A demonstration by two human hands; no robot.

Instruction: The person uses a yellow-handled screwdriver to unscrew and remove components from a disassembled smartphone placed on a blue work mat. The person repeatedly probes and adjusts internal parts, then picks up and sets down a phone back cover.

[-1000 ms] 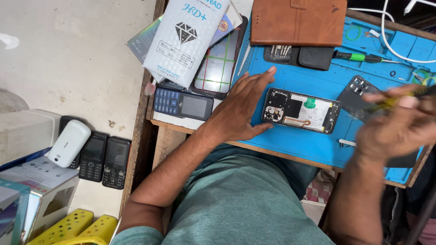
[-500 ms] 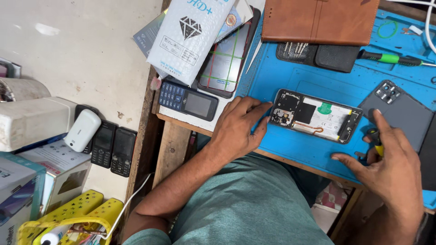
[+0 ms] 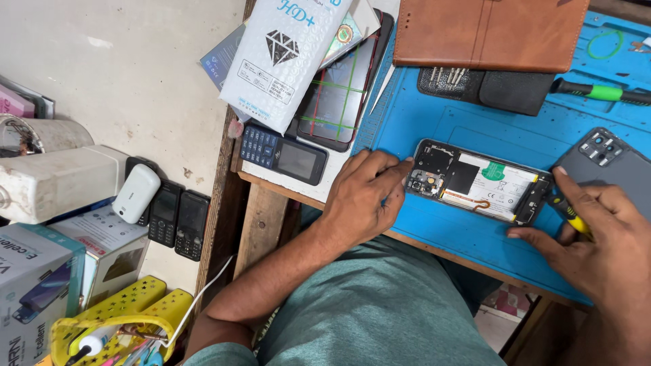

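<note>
An opened smartphone [image 3: 478, 182], back cover off with its battery and circuit board showing, lies on a blue work mat [image 3: 447, 122]. My left hand [image 3: 363, 193] rests flat on the mat with its fingertips touching the phone's left end. At the phone's right end, my right hand [image 3: 600, 237] grips a small yellow-and-black screwdriver [image 3: 568, 211], its tip near the phone's lower right corner. The grey back cover [image 3: 607, 163] with camera holes lies just right of the phone, beside my right hand.
A brown leather case [image 3: 488, 30] and a black tool pouch [image 3: 488, 85] sit at the mat's far side, a green-handled screwdriver [image 3: 600, 91] to their right. A keypad phone [image 3: 285, 154], a dark screen panel [image 3: 339, 95] and a white packet [image 3: 288, 57] lie left. Boxes and phones fill a lower shelf [image 3: 169, 213].
My right hand came down from the raised position to the phone's right end with the screwdriver. My left hand stayed at the phone's left end. The view shifted slightly.
</note>
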